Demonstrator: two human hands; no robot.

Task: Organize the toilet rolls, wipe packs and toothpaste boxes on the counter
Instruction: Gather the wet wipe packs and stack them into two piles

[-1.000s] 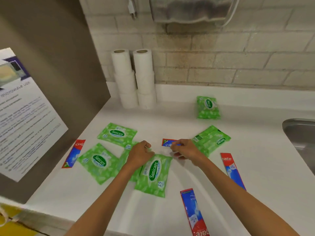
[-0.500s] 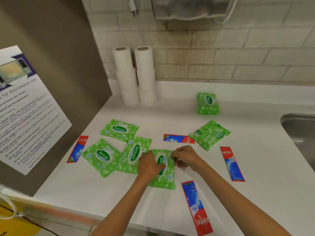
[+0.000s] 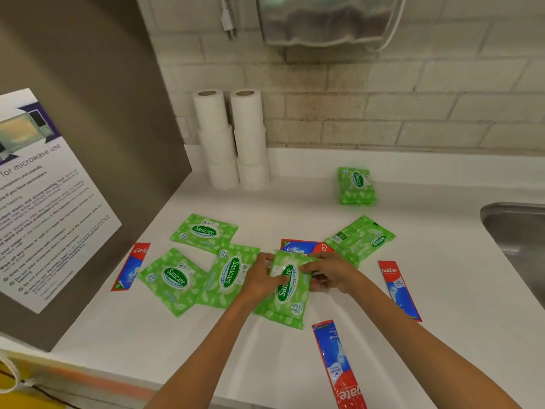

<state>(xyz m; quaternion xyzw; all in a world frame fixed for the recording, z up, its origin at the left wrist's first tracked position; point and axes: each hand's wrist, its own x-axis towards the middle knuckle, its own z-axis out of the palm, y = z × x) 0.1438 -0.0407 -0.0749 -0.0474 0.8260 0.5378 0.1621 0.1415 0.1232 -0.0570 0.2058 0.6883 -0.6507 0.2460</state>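
As L hand (image 3: 261,283), R hand (image 3: 331,276) grip pack (image 3: 287,299), sink rim (image 3: 488,215) sits apart.

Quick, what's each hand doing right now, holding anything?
Left hand: holding the left edge of a green wipe pack.
Right hand: holding the right edge of the same wipe pack.
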